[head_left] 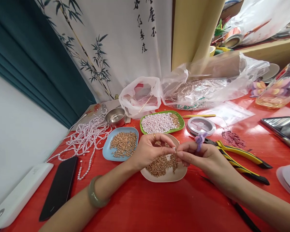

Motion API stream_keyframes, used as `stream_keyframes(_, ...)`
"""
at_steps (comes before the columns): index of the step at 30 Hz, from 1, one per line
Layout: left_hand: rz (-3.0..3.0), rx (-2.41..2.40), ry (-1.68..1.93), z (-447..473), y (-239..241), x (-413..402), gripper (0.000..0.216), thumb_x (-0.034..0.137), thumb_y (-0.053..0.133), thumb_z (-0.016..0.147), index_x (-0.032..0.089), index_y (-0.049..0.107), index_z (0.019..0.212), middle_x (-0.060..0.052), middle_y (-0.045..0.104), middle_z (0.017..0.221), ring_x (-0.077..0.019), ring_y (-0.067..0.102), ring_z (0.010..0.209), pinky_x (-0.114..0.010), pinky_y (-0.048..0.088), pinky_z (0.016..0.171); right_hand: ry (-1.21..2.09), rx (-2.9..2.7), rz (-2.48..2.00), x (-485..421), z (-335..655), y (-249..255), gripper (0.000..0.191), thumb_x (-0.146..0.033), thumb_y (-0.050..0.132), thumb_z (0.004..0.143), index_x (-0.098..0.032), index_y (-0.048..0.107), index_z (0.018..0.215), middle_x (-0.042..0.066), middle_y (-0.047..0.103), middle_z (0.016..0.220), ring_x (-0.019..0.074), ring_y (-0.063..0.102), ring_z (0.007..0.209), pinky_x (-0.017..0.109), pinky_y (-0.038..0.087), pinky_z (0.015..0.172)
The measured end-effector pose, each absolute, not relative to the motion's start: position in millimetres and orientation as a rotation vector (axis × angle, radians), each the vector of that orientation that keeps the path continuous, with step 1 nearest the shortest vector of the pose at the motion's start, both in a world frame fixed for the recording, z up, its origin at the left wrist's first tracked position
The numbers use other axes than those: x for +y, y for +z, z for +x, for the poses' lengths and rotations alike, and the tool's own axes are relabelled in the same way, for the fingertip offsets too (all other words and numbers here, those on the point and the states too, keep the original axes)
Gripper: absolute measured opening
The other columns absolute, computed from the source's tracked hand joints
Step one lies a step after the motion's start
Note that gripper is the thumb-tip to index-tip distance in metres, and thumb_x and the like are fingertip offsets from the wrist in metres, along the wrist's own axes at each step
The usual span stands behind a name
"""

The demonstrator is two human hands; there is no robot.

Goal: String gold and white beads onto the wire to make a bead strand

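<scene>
Over the cream plate (pixel 164 178) of small gold beads (pixel 158 166), my two hands meet fingertip to fingertip. My left hand (pixel 152 149), with a green bangle on its wrist, pinches a tiny white pearl bead (pixel 174 149) between thumb and index finger. From the other side my right hand (pixel 200 156), wearing a purple fuzzy ring (pixel 200 141), closes thumb and finger at the same bead. Any thread between the fingers is too fine to make out. Behind the hands lies a green tray (pixel 181 120) of white pearl beads (pixel 157 122) with some gold ones.
To the left are a blue dish (pixel 107 151) of gold beads, pearl strands (pixel 89 135), a metal bowl (pixel 116 117) and a black phone (pixel 59 190). Yellow-black pliers (pixel 244 154), a thread spool (pixel 201 125) and another phone (pixel 284 129) lie right. Plastic bags (pixel 207 91) stand behind.
</scene>
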State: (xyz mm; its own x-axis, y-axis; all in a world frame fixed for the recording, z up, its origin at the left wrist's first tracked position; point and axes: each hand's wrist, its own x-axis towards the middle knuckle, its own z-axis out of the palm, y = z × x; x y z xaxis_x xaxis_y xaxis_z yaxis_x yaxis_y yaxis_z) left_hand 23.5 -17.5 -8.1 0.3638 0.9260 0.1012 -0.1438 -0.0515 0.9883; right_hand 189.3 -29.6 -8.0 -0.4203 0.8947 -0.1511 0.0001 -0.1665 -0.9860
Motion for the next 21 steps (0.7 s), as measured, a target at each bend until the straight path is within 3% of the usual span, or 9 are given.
stream_keyframes(8, 1.259, 0.871, 1.061, 22.4, -10.2, -15.5, 0.006, 0.014, 0.067, 0.062, 0.016, 0.064, 0.068, 0.000, 0.063, 0.067, -0.0077, 0.054, 0.058, -0.019, 0.043, 0.052, 1.594, -1.386, -1.107, -29.5, 190.4, -5.3, 0.008, -0.025, 0.061, 0.067, -0.018, 0.059, 0.062, -0.002, 0.054, 0.055, 0.0097, 0.047, 0.052, 0.022, 0.038, 0.052)
stream_keyframes(21, 1.210, 0.826, 1.044, 20.7, -17.7, -15.3, 0.010, 0.015, 0.065, 0.067, 0.022, 0.069, 0.072, 0.001, 0.065, 0.077, -0.0063, 0.056, 0.067, -0.014, 0.046, 0.057, 1.589, -1.382, -1.127, -31.9, 189.5, -3.8, 0.004, -0.017, 0.057, 0.064, -0.018, 0.058, 0.060, -0.002, 0.056, 0.053, 0.0094, 0.047, 0.050, 0.021, 0.037, 0.048)
